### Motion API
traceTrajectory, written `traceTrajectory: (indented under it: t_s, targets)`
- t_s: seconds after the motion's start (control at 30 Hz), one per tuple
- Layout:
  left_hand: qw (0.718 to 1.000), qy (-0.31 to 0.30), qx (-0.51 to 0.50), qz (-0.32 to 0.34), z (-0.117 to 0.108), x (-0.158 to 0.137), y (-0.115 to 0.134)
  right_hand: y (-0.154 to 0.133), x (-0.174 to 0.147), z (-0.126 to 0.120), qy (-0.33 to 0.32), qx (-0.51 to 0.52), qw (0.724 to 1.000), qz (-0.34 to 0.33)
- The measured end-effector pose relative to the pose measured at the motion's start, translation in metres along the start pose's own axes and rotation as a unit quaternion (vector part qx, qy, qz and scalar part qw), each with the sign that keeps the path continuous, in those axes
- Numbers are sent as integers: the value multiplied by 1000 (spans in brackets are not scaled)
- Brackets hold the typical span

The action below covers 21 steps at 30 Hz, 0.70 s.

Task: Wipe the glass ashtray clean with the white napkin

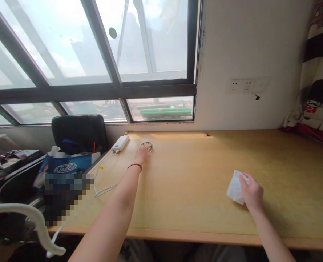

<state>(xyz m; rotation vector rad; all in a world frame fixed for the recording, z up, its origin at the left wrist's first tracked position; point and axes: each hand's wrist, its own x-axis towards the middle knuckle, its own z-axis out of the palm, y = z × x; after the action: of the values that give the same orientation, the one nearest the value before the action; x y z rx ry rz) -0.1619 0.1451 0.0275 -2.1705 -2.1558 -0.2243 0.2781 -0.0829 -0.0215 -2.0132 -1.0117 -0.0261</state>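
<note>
White cloth (pixel 235 187) gripped by right hand (pixel 251 193); left hand's (pixel 141 154) grip on blurry ring (pixel 147 146) unclear.

Your left hand (pixel 141 154) covers part of that small shiny thing (pixel 147 146), too tiny to identify; your right hand (pixel 251 193) hides the cloth's (pixel 235 187) edge.

Home study nook, long wooden desk (pixel 205 171), window (pixel 96 54), office chair (pixel 79 133), wall sockets (pixel 240 86)

A power bank (pixel 120 143) lies on the desk (pixel 205 171), left of a small ring-shaped object (pixel 147 146). A tissue (pixel 235 187) lies well right, nearer the front edge.
</note>
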Motion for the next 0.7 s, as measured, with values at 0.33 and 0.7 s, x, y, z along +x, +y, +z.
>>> traceTrajectory:
  t_s: [0.33, 0.7]
  targets:
    - [982, 125, -142, -1, -8, -29, 32, 2, 0, -2, 23, 62, 998, 25]
    - [625, -219, -749, 10, 12, -163, 180, -114, -39, 74, -93, 441, 890, 72]
